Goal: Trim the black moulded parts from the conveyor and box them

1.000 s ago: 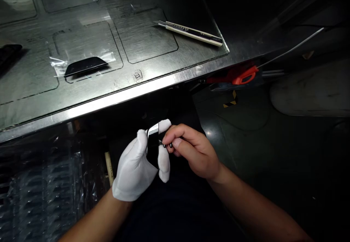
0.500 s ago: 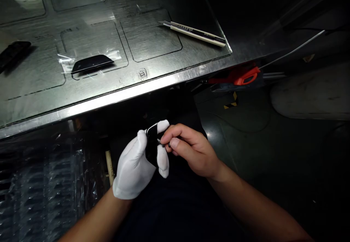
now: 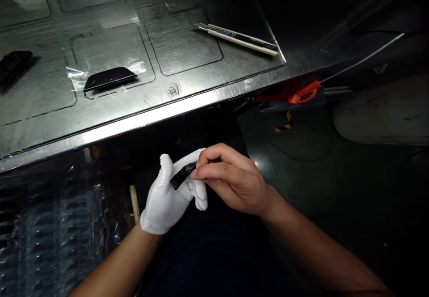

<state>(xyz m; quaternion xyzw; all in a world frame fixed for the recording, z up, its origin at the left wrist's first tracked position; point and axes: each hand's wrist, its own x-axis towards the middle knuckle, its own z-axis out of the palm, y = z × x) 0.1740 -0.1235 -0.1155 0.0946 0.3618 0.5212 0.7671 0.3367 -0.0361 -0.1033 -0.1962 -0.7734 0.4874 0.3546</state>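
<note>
A small black part (image 3: 182, 175) is held below the table (image 3: 187, 104) edge, over the lap. The gloved left hand (image 3: 169, 198) is closed around its lower end, and the bare right hand (image 3: 231, 180) is closed over its upper end, fingertips (image 3: 196, 175) pressed on its face. What the right fingers do there is hidden; possibly a film or small fitting is being worked. For this to be done well, the part should be kept steady in the glove, bare skin kept to its edges, and pressure applied evenly. On the table a similar black part in a clear bag (image 3: 109, 78) is laid well apart from a knife (image 3: 239, 40); an orange-handled tool (image 3: 301, 93) is seen under the table edge
</note>
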